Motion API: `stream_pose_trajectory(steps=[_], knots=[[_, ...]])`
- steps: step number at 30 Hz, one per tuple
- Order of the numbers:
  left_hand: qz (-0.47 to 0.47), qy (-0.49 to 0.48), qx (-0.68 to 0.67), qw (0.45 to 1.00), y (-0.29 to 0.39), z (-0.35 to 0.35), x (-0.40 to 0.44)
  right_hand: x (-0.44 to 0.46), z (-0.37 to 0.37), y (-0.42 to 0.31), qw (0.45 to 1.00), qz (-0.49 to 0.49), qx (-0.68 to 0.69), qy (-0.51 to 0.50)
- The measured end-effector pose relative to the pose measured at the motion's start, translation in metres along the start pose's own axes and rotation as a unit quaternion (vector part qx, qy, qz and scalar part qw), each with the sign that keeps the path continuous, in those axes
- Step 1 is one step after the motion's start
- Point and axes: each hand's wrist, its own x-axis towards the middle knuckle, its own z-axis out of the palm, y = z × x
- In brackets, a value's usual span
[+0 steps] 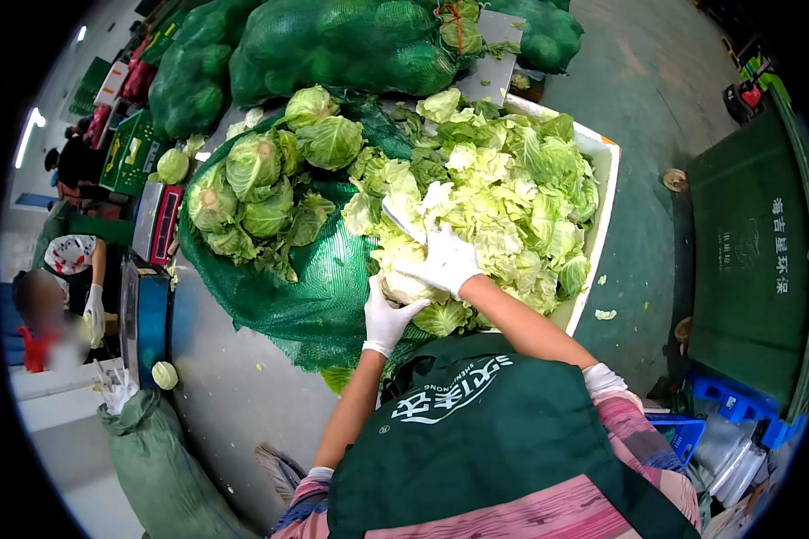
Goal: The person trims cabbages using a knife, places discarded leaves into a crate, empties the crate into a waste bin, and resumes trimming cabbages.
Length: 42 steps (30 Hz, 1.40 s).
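Observation:
My left hand point(387, 318), in a white glove, is closed around the lower left side of a pale cabbage point(407, 282). Above it, my right hand point(444, 261), also gloved, grips a knife point(403, 221) whose blade points up and left, and its fingers reach over the cabbage. Loose cabbage leaves point(499, 202) fill a white foam box point(606, 171) beyond and to the right of my hands. Left of them, several whole cabbages point(259, 171) lie on an opened green mesh bag point(319, 278).
Full mesh bags point(342, 45) lie at the top. A green bin point(751, 242) stands at the right. Another person point(72, 269) is at the left, near a scale point(164, 225). A stuffed sack point(166, 467) stands lower left, and a single cabbage point(164, 375) lies above it.

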Motion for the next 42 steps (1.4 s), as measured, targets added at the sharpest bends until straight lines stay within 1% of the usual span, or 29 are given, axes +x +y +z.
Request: stream_pose_trajectory(steps=[1,4,6,8,10,12,13,14,16,17,18,20,21,22,23,24,25,26,27,28,30,31,32,33,34,35,36,38,42], knots=[[0.042,0.019,0.0,0.999,-0.002,0.005,-0.001,-0.001,0.003,-0.004,0.999,0.009,-0.026,0.017],[0.013,0.015,0.027,0.999,-0.007,0.005,-0.002,0.018,0.001,0.003,0.998,0.032,0.045,-0.041],[0.015,0.027,0.03,0.999,-0.007,0.005,-0.001,0.028,0.0,0.01,1.0,0.016,0.014,-0.017],[0.054,0.011,0.043,0.998,-0.001,0.0,-0.007,0.039,0.007,0.042,0.986,0.059,0.151,-0.046],[0.028,-0.012,0.024,0.999,-0.012,-0.001,-0.013,0.05,0.017,0.051,0.991,0.062,0.114,-0.019],[-0.043,0.011,-0.118,0.992,-0.015,0.006,-0.019,0.042,0.032,0.059,0.994,0.073,0.076,-0.007],[-0.028,0.037,-0.2,0.979,-0.011,0.01,-0.02,0.043,0.032,0.061,0.993,0.061,0.1,0.007],[-0.021,0.038,-0.202,0.978,-0.008,0.011,-0.016,0.045,0.031,0.062,0.991,0.047,0.125,0.022],[-0.267,0.066,-0.269,0.923,0.004,0.01,-0.017,0.037,0.049,0.069,0.988,0.033,0.136,0.068],[-0.301,0.014,-0.278,0.912,0.01,0.005,-0.013,0.029,0.06,0.074,0.983,0.021,0.147,0.111],[-0.297,0.031,-0.271,0.915,0.016,0.01,-0.011,0.017,0.056,0.072,0.983,0.019,0.146,0.109],[-0.24,0.064,-0.251,0.936,-0.001,0.026,-0.002,-0.01,0.029,0.06,0.923,0.131,0.361,-0.01],[-0.238,0.065,-0.249,0.936,0.001,0.027,0.0,-0.016,0.019,0.065,0.901,0.155,0.401,-0.049],[-0.191,0.072,-0.137,0.969,0.014,0.025,0.004,-0.016,0.005,0.074,0.911,0.153,0.37,-0.097],[-0.152,0.077,-0.009,0.985,0.029,0.026,0.004,-0.016,0.004,0.086,0.936,0.139,0.317,-0.061],[-0.118,0.093,0.124,0.981,0.056,0.025,0.004,-0.016,0.005,0.094,0.956,0.127,0.262,-0.024],[-0.038,0.087,0.204,0.974,0.07,0.028,0.005,-0.027,-0.019,0.082,0.954,0.154,0.25,-0.067],[0.045,0.079,0.28,0.956,0.078,0.032,0.008,-0.03,-0.019,0.084,0.952,0.16,0.253,-0.062],[0.103,0.05,0.326,0.939,0.082,0.035,0.011,-0.034,-0.023,0.085,0.982,0.094,0.157,0.039],[0.13,0.009,0.332,0.934,0.093,0.038,0.015,-0.037,-0.028,0.084,0.989,0.026,0.055,0.138],[0.19,-0.016,0.328,0.925,0.091,0.049,0.027,-0.047,-0.044,0.076,0.986,0.03,0.075,0.143],[0.199,-0.028,0.28,0.939,0.088,0.053,0.034,-0.047,-0.045,0.077,0.988,0.033,0.066,0.137],[0.206,-0.032,0.279,0.937,0.085,0.058,0.04,-0.046,-0.043,0.08,0.989,0.036,0.059,0.131],[0.172,-0.039,0.217,0.96,0.085,0.062,0.046,-0.044,-0.038,0.081,0.985,0.012,0.033,0.167],[0.135,-0.047,0.154,0.978,0.084,0.066,0.051,-0.043,-0.037,0.086,0.988,0.011,0.094,0.119],[0.127,-0.008,0.13,0.983,0.083,0.069,0.056,-0.042,-0.034,0.089,0.988,-0.009,0.09,0.128],[0.127,0.04,0.145,0.98,0.075,0.076,0.058,-0.041,-0.031,0.092,0.987,-0.03,0.086,0.136],[0.118,0.067,0.169,0.976,0.062,0.089,0.063,-0.038,-0.036,0.093,0.99,-0.045,0.068,0.111],[0.091,-0.005,0.15,0.984,0.07,0.086,0.063,-0.031,-0.052,0.09,0.998,-0.056,0.0,0.043]])
